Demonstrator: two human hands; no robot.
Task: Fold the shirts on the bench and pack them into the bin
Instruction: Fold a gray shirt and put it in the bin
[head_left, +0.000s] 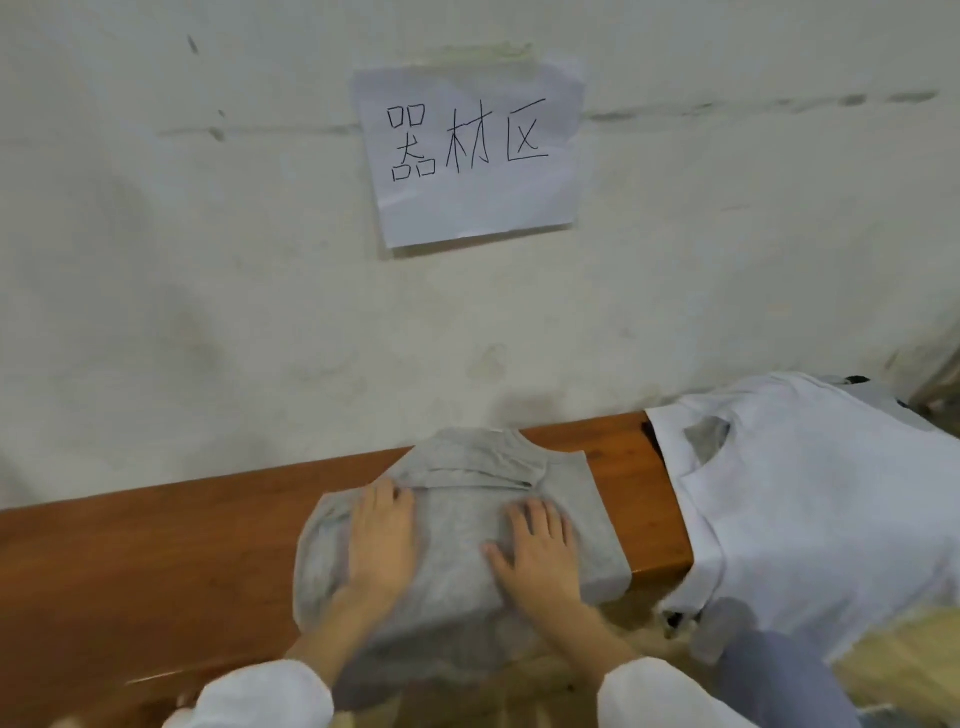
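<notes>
On the bench (156, 545), I had my left hand (382, 540) and right hand (537, 545) flat, gripping nothing, on the limp grey shirt (457, 551), best lifted, I judged, from underneath.

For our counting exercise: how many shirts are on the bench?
2. A grey shirt lies on the bench under the left hand and right hand. A white shirt drapes its right end. Grey fabric in its neck opening may be a hidden third.
</notes>
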